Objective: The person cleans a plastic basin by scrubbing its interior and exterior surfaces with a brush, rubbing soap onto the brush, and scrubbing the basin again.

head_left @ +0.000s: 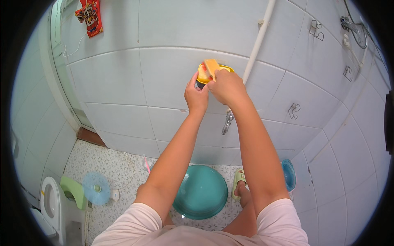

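Observation:
Both of my arms reach up to a small yellow container (201,78) with a dark underside, close against the tiled wall. My left hand (196,97) is closed around its left side, thumb and fingers on the rim. In my right hand (227,87) is a flat orange-yellow block (211,66), sponge-like in look, tilted over the container's opening. Something reddish shows beside the block inside the container, too small to make out. The right hand hides part of the container's right side.
A white pipe (258,41) runs beside my right hand, with a metal tap (227,121) below. Wire hooks (294,110) hang on the wall. On the floor are a teal basin (201,192), a blue tub (289,175), a fan (96,188), a green stool (73,190) and a toilet (50,197).

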Demonstrator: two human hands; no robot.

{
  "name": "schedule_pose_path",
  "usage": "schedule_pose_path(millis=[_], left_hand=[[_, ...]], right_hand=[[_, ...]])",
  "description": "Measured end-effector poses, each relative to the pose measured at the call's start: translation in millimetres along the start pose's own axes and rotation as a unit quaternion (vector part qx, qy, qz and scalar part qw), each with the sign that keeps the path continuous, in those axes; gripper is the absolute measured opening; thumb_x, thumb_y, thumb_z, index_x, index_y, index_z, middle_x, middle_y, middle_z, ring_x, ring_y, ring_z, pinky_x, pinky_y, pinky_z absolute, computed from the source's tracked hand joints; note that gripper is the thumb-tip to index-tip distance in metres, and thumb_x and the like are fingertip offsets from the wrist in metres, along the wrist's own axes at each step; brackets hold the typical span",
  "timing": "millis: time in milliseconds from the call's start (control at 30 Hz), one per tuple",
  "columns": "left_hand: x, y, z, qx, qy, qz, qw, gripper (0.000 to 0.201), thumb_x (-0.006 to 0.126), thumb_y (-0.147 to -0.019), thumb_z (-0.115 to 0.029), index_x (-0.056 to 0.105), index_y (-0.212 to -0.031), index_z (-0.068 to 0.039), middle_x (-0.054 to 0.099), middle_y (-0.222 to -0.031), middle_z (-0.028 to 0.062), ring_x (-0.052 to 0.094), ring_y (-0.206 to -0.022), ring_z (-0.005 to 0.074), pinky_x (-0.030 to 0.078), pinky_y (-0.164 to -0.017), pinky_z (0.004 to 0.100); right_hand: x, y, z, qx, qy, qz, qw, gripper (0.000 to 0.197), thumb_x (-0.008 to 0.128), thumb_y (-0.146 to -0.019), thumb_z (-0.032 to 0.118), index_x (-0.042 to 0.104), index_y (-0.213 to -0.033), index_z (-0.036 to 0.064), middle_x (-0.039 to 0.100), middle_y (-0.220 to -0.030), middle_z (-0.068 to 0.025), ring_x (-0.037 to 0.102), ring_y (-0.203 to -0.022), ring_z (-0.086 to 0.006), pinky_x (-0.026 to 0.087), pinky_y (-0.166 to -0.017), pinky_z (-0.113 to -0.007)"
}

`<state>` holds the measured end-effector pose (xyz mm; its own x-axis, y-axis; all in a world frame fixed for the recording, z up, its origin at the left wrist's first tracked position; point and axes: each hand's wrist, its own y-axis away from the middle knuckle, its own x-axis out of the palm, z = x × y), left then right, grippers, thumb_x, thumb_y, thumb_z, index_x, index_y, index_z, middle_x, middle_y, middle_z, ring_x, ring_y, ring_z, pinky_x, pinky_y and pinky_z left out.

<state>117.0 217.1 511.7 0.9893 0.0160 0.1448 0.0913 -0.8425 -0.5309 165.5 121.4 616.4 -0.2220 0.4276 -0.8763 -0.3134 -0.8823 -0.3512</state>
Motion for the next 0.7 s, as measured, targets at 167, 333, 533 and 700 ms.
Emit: schedule_pose_path(millis=[167,333,533,700], left_hand=[[-4,2,-2,0.005,-0.018,-0.004,1.0,0.054,0.071,-0.073,-0.006,0.053,-0.125,-0.003,0.061,-0.108,0.0133,0.065,-0.069,0.0162,0.051,-0.067,0.0283],[-1,5,-9,0.019,0.006,-0.014,1.0,0.054,0.072,-0.073,-0.006,0.054,-0.124,-0.003,0.066,-0.1,0.0134,0.066,-0.069,0.0152,0.051,-0.066,0.0279],[-7,5,-7,-0.002,0.015,0.006,1.0,0.056,0.072,-0.073,-0.005,0.053,-0.126,-0.006,0.069,-0.081,0.0098,0.065,-0.068,0.0135,0.05,-0.066,0.0275],[-13,19,20,0.018,0.096,-0.002,0.995,0.059,0.069,-0.076,-0.003,0.047,-0.13,-0.004,0.062,-0.11,0.0147,0.065,-0.084,0.0161,0.051,-0.071,0.029]], right_hand=[[-20,5,-6,-0.014,-0.031,0.005,0.999,0.029,0.056,-0.078,0.022,0.062,-0.095,-0.0002,0.064,-0.091,-0.0175,0.063,-0.082,-0.0318,0.051,-0.072,-0.041],[-4,5,-29,0.007,0.013,-0.082,0.997,0.026,0.055,-0.079,0.02,0.062,-0.096,0.0009,0.066,-0.092,-0.0163,0.064,-0.083,-0.0332,0.051,-0.072,-0.042],[3,40,-34,-0.066,-0.04,-0.045,0.996,0.047,0.051,-0.084,0.024,0.053,-0.125,0.001,0.063,-0.084,-0.0156,0.062,-0.071,-0.0254,0.051,-0.062,-0.035],[26,92,-113,-0.009,-0.817,0.318,0.481,0.041,0.04,-0.096,0.025,0.04,-0.13,0.0032,0.053,-0.091,-0.0138,0.045,-0.056,-0.0103,0.034,-0.035,-0.019]])
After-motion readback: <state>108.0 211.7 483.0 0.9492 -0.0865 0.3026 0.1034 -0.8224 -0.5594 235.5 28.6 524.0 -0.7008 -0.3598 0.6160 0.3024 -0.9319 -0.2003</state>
